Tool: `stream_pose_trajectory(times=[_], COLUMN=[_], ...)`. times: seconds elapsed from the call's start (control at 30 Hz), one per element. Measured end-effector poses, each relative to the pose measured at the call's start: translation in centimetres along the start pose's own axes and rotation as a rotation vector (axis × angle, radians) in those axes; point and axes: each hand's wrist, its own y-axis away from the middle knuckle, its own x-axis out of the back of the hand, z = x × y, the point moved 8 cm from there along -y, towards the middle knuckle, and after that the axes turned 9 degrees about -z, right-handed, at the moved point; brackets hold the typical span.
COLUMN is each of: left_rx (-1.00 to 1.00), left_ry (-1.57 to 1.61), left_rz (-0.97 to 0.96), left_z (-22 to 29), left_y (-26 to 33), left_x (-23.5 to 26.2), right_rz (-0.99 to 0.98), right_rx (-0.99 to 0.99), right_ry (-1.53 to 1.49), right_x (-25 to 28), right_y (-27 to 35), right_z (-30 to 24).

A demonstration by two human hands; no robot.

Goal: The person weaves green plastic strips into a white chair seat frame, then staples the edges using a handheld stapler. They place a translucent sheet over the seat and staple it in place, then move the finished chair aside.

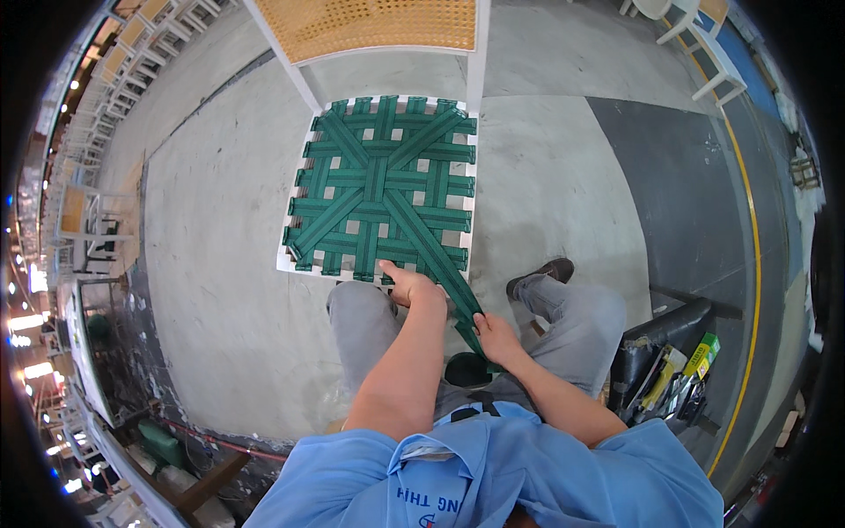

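A white chair point(286, 261) stands before me, its seat frame woven over with green webbing point(374, 187). Diagonal bands cross on top of the weave near the middle. One loose webbing strap point(458, 283) runs from that crossing over the near right corner and down toward my lap. My right hand point(499, 340) is closed on this strap, pulling it fairly straight. At the front edge of the seat, my left hand point(407, 283) grips the rail with the thumb on top; its other fingers are hidden. A dark green roll point(468, 370) of webbing lies at my lap.
The cane backrest point(370, 28) rises at the far side. To my right, a black bin point(656, 348) holds tools and a yellow-green box point(702, 355). White chairs point(132, 66) line the far left, and a white stool point(715, 63) stands far right. My knees flank the strap.
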Motion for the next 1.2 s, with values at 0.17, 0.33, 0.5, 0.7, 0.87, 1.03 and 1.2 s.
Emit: stream_pose_trajectory(times=[0.17,0.33,0.5,0.7,0.87,1.03,1.2], left_rx=[-0.009,-0.086,-0.279,-0.542,-0.650,-0.804,-0.974], left_ry=[-0.024,-0.025,-1.051,-1.577,-1.771,-1.915,-2.159], left_rz=[-0.014,-0.381,-0.806,-0.680,-0.661,-0.696,-0.734], left_z=[0.4,0.3,-5.3,-7.6,-6.6,-7.1,-8.3], left_y=[-1.2,-3.3,-1.7,0.4,0.7,3.2,1.3], left_x=[0.3,0.9,4.4,1.2,0.4,-1.1,-1.1], right_rz=[0.035,0.025,-0.020,-0.224,-0.218,-0.183,-0.099], right_rx=[0.060,0.103,0.137,0.215,0.329,0.260,0.031], right_ry=[0.204,0.239,0.258,0.468,0.223,0.041,0.483], right_x=[-0.7,-0.7,-0.5,-1.5,-2.3,-0.9,1.5], right_y=[-2.7,-4.4,-5.0,-5.8,-6.8,-6.7,-3.4], right_z=[0.0,-1.7,-1.7,-0.6,-0.4,1.5,-1.5])
